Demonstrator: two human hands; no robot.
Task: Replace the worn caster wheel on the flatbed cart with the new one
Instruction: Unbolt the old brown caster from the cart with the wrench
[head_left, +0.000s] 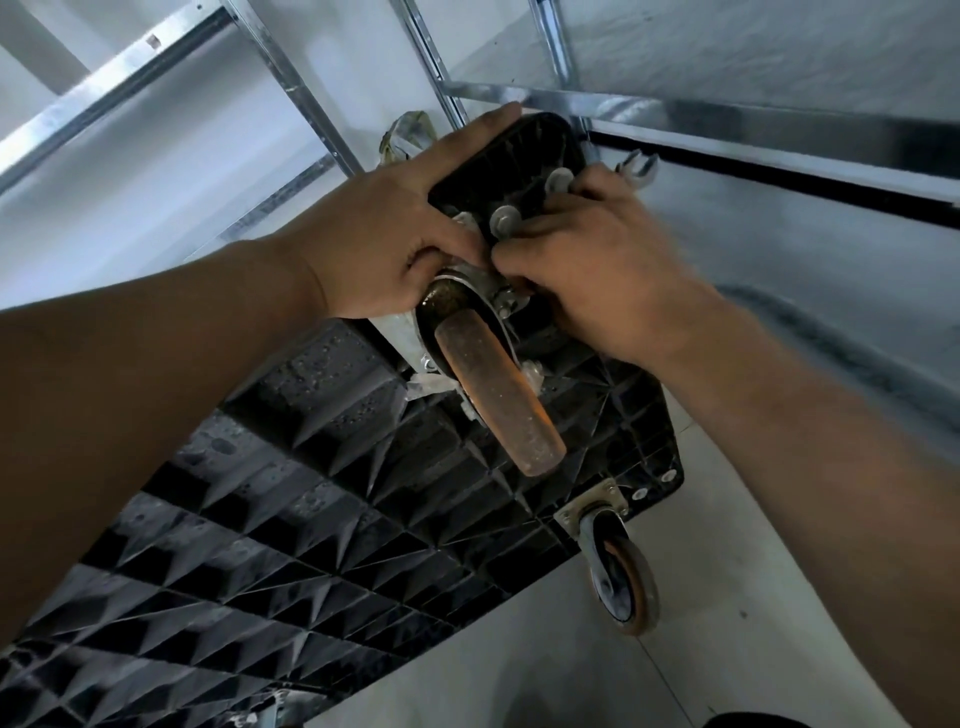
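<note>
I've got the flatbed cart (291, 499) tipped w/ its ribbed black underside facing me, long axis running from bottom-left up toward top-center of the view. The worn caster wheel (498, 397) sits at the upper corner of that underside, tread toward me, its long axis pointing from the hands down and to the right. Rusty-orange tread, dirty metal fork around it.

Left hand (384, 244): fingers spread flat over the black corner of the cart, thumb tucked down by the caster's top plate, pressing rather than gripping anything. Right hand (587, 260): fingers curled in at the bolts (506, 218) by the mount, pinching something small there; I can't tell exactly what, it's hidden under the knuckles.

Count: 2 casters clearly visible, the worn one plus a second caster (621, 582) at the lower-right corner, wheel hanging toward the pale floor (727, 597). 2 round washer-headed bolts visible near the fingertips. Metal shelf frame (519, 96) behind the cart.
</note>
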